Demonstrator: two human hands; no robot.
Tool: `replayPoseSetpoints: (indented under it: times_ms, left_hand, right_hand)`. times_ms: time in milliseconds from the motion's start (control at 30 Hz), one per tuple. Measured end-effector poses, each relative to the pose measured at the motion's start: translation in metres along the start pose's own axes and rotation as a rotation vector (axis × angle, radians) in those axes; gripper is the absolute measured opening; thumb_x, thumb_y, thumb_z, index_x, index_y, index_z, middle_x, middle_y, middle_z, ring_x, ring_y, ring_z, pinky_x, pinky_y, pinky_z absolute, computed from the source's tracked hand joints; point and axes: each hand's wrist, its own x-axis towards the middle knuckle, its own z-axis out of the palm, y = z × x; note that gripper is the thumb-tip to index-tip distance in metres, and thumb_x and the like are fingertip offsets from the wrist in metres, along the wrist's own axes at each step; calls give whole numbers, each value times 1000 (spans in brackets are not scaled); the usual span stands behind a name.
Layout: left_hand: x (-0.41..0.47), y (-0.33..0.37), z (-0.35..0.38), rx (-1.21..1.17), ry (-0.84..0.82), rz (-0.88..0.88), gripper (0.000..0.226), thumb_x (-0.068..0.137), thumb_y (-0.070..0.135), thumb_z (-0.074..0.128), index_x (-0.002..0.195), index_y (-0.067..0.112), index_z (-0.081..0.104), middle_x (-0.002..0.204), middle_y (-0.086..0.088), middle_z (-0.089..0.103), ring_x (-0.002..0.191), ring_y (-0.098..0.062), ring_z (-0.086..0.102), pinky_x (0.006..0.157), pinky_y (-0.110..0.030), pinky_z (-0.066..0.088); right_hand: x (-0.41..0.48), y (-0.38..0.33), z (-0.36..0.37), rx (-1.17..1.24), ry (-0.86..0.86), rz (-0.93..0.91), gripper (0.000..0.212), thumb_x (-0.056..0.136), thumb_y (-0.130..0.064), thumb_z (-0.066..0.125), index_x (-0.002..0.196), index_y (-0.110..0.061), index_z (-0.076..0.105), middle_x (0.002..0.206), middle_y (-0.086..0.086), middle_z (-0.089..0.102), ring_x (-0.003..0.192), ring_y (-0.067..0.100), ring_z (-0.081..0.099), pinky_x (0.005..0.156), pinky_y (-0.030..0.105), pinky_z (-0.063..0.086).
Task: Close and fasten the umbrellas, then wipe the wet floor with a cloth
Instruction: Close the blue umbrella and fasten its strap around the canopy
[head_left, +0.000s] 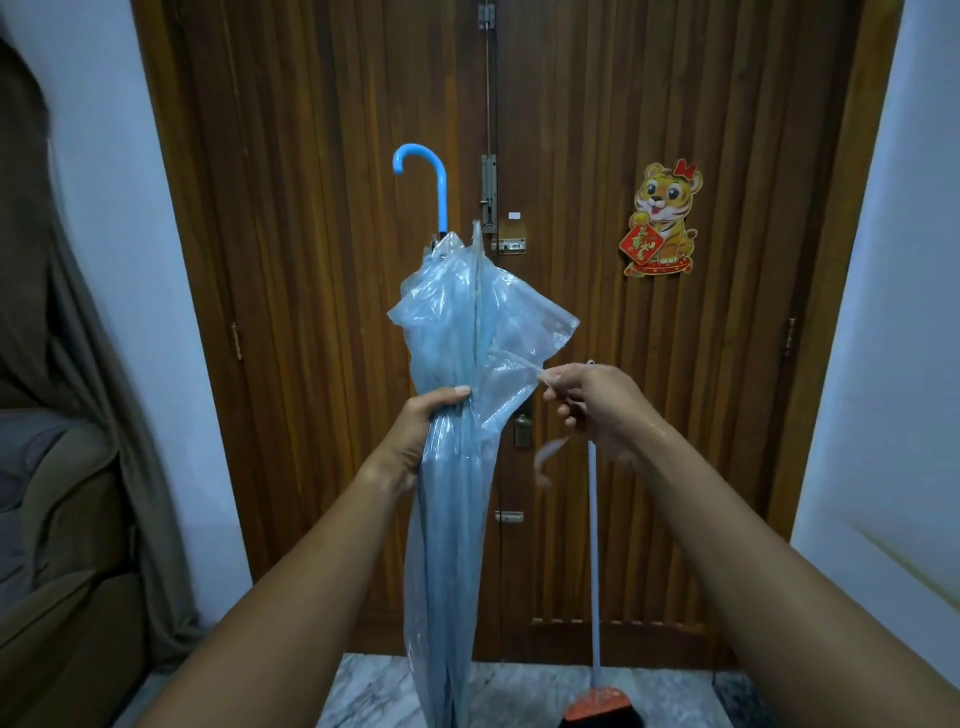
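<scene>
One wide-angle view from the person's head looks forward and slightly down, close to a ribbed brown wooden double door (311, 260). Grey-veined marble floor (519, 686) edges the bottom.

Umbrella (457, 364) upright at centre, gripped by your left hand (415, 431); folds flare right. Strap (511, 364) stretched across to your right hand (587, 400), barring gap there. Broom (594, 519) leans on door (701, 441), stick just behind right hand. Bolt (488, 192) on door just beside umbrella top. Open room between your forearms, below strap. Sofa (62, 519) crowds left; wall (883, 364) right.
</scene>
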Motion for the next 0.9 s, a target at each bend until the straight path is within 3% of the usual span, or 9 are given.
replayPoseSetpoints:
  times_ms: [67,133,333,467,567,700,767,833,900]
  left_hand:
    - [0,-1,-2,-15,-8,11,34,84,31,71,108,7,74,87,-11,74,71,-25,71,67,-36,58]
    - [2,-3,-2,-1,5,10,45,81,33,76,117,7,70,93,-12,75,75,-25,72,69,-37,59]
    - [9,-9,-1,32,199,65,49,72,24,83,114,3,72,111,-22,73,91,-35,72,79,-43,59]
    - [12,-9,-3,46,265,87,51,71,21,84,116,2,69,109,-20,74,96,-36,73,86,-49,59]
    - [13,-9,-2,63,270,97,42,77,19,79,114,1,70,103,-19,75,87,-33,74,78,-43,60]
    - [9,-7,-2,58,169,97,36,83,20,74,112,0,70,90,-13,73,75,-26,71,69,-37,58]
    - [6,-4,0,40,108,100,25,86,19,69,106,3,70,79,-8,70,65,-21,68,61,-31,57]
    - [4,0,2,14,75,93,17,88,18,64,98,5,68,70,-5,68,57,-17,64,54,-27,54]
    - [2,3,4,-22,73,89,13,89,18,61,91,6,67,64,-3,65,52,-14,61,49,-24,52]
  right_hand:
    - [-1,0,-2,-9,-41,-20,20,96,-10,58,109,-4,72,79,3,68,62,8,53,55,18,44]
    - [-1,-2,-3,21,-95,-36,19,96,-8,61,110,-3,73,89,8,75,66,8,61,59,17,52]
    - [-4,-7,-4,87,-199,-42,22,85,1,72,107,4,73,96,17,76,75,16,71,67,20,60]
    - [-5,-7,-3,23,-177,-84,23,84,0,74,107,2,74,99,16,76,72,13,67,61,16,56]
    - [-1,-2,-3,-95,-116,-124,14,86,-9,75,99,-8,79,100,6,78,76,12,61,62,20,44]
    - [3,2,-3,-168,5,-151,20,90,-25,72,102,-11,79,63,-11,71,48,-4,53,56,19,35]
    - [6,5,-5,-143,38,-185,20,91,-24,71,101,-9,78,63,-11,70,45,-9,53,57,18,35]
    - [9,9,-7,-115,39,-195,19,91,-24,71,100,-9,78,83,0,76,60,-8,61,63,20,38]
    - [13,13,-7,-80,27,-174,20,88,-27,74,99,-10,79,101,6,77,88,4,67,76,27,44]
